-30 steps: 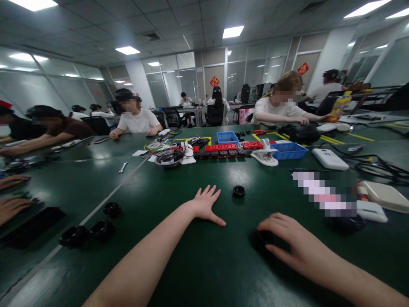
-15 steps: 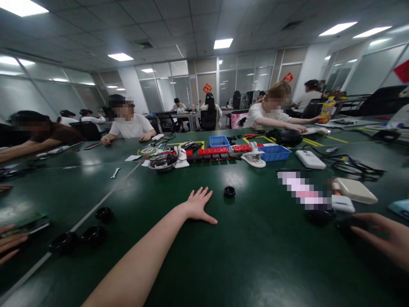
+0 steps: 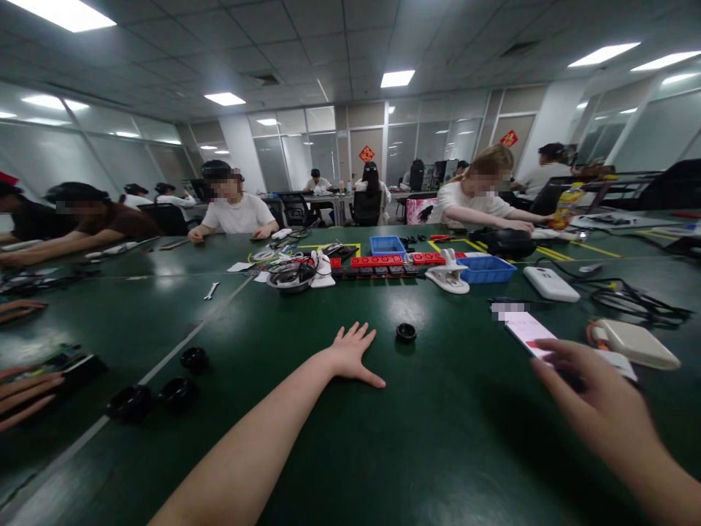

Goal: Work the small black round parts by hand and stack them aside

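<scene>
My left hand (image 3: 355,356) lies palm down on the green table (image 3: 438,453), fingers spread, holding nothing. A small black ring-shaped piece (image 3: 406,333) sits just right of it, not touched. My right hand (image 3: 602,402) is above the table on the right, its fingers curved with a gap between thumb and forefinger. Nothing is clearly held in it. Through that gap shows part of a dark object (image 3: 572,377). The right fingertips overlap the near end of a phone (image 3: 526,328) in view. Further left stand three more black pieces (image 3: 128,403).
A white clamp (image 3: 449,274), a blue tray (image 3: 487,269), red power strips (image 3: 377,261) and coiled cables (image 3: 290,276) stand across the table. A wrench (image 3: 211,291) lies left. White and beige devices (image 3: 635,343) are at right. Another person's hands (image 3: 27,394) are at far left.
My right hand has moved left and up, from a dark object to beside the phone. My left hand stays spread on the table. The view has shifted slightly.
</scene>
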`<state>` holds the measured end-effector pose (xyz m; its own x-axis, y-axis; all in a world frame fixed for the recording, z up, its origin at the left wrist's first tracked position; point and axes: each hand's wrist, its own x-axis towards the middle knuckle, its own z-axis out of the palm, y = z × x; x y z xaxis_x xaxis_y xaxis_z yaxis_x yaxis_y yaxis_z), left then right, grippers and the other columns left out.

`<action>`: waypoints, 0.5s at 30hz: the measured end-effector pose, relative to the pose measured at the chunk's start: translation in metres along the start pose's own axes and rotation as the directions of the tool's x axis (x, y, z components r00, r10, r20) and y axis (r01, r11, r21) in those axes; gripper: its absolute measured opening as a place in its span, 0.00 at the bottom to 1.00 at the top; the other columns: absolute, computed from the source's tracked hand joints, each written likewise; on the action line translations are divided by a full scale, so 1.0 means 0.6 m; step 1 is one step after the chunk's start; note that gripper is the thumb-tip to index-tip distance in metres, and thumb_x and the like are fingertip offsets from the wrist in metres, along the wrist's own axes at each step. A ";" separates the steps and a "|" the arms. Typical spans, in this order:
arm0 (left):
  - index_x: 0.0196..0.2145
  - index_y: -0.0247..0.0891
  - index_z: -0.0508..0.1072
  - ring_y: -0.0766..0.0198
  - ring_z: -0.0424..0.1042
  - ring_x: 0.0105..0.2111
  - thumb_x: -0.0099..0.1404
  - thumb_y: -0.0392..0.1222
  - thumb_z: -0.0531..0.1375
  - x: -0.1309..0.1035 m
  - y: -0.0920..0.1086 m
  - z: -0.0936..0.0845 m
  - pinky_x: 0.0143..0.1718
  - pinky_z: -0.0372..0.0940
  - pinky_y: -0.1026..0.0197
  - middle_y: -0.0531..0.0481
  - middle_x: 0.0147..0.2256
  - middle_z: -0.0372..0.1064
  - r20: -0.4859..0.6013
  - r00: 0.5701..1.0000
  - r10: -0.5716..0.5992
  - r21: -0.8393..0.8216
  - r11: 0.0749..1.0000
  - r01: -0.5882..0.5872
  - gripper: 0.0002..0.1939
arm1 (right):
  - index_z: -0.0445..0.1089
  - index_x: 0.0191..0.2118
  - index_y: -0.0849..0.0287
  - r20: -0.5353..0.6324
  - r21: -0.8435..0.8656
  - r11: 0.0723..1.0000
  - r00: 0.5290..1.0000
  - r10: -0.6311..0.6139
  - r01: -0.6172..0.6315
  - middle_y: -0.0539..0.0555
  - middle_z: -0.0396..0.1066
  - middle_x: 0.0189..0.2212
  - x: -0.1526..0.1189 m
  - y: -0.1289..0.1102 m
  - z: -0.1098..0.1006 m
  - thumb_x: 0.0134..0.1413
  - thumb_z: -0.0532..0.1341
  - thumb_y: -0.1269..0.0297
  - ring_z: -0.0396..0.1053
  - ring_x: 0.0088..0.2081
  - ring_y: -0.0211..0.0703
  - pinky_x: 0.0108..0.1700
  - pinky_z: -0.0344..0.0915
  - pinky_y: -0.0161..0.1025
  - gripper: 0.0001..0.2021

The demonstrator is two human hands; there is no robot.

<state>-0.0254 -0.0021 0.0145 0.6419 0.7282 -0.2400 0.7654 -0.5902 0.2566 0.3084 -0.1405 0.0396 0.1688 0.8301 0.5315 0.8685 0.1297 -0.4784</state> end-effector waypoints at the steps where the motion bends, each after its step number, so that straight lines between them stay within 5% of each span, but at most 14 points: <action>1: 0.61 0.40 0.34 0.47 0.24 0.60 0.40 0.74 0.53 0.000 0.000 0.000 0.56 0.29 0.39 0.43 0.62 0.22 0.002 1.000 -0.003 0.001 1.000 0.003 0.59 | 0.61 0.45 0.54 0.073 0.026 0.997 0.995 -0.074 0.072 0.62 0.66 0.40 0.013 -0.040 0.022 0.51 0.52 0.51 0.67 0.37 0.54 0.26 0.63 0.44 0.18; 5: 0.61 0.39 0.36 0.46 0.25 0.60 0.40 0.75 0.51 -0.001 0.005 0.003 0.56 0.29 0.39 0.41 0.62 0.24 -0.028 0.999 -0.021 0.024 0.999 0.021 0.59 | 0.51 0.55 0.59 0.264 0.003 0.960 0.925 -0.272 0.281 0.62 0.59 0.50 0.075 -0.143 0.129 0.50 0.54 0.54 0.63 0.47 0.54 0.42 0.64 0.47 0.28; 9: 0.61 0.39 0.37 0.47 0.26 0.61 0.40 0.75 0.51 -0.002 0.009 0.007 0.56 0.30 0.40 0.41 0.62 0.26 -0.055 0.998 -0.026 0.048 0.998 0.029 0.58 | 0.56 0.53 0.64 0.401 -0.072 0.958 0.887 -0.228 0.279 0.66 0.60 0.46 0.109 -0.160 0.208 0.48 0.57 0.55 0.65 0.43 0.56 0.41 0.63 0.49 0.27; 12: 0.61 0.39 0.36 0.47 0.27 0.61 0.41 0.74 0.51 0.000 0.007 0.008 0.57 0.31 0.40 0.41 0.62 0.25 -0.045 0.999 -0.030 0.051 0.998 0.033 0.58 | 0.66 0.41 0.59 0.481 -0.018 0.937 0.825 -0.297 0.349 0.58 0.65 0.38 0.096 -0.156 0.207 0.50 0.58 0.62 0.67 0.38 0.47 0.40 0.64 0.42 0.12; 15: 0.61 0.41 0.35 0.47 0.25 0.61 0.42 0.74 0.52 0.003 0.003 0.008 0.57 0.30 0.41 0.43 0.62 0.23 -0.034 0.999 -0.027 0.051 0.998 0.029 0.57 | 0.67 0.39 0.55 0.548 0.048 0.918 0.758 -0.354 0.394 0.54 0.65 0.37 0.057 -0.149 0.154 0.47 0.60 0.65 0.67 0.38 0.43 0.40 0.65 0.37 0.11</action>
<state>-0.0230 -0.0037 0.0098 0.6192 0.7553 -0.2147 0.7848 -0.5861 0.2014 0.1938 -0.0738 0.0358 -0.4348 0.8806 0.1886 0.8415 0.4718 -0.2630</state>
